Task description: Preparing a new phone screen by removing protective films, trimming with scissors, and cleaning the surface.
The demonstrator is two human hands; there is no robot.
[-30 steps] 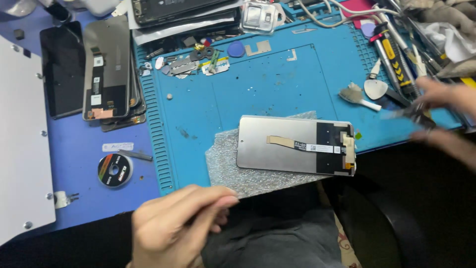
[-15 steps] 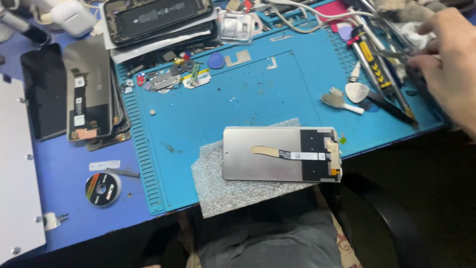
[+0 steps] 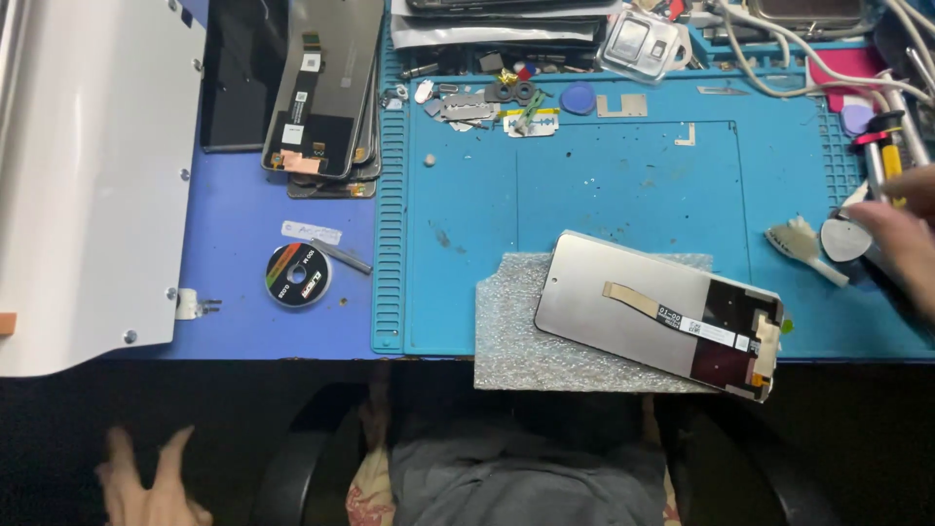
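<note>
Head view: the right hand (image 3: 901, 239) is being held at the right edge of the frame, fingers curled over the tools (image 3: 881, 156), though a grip cannot be told. The left hand (image 3: 146, 482) is being held open, fingers spread, at lower left, while the phone screen (image 3: 657, 312) is lying face-down on grey foam (image 3: 506, 331) at lower centre.

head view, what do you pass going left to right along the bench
White panel → stack of phone screens → small solder wick spool → grey foam pad → phone display lying face down → small brush → right hand at the tools.
</note>
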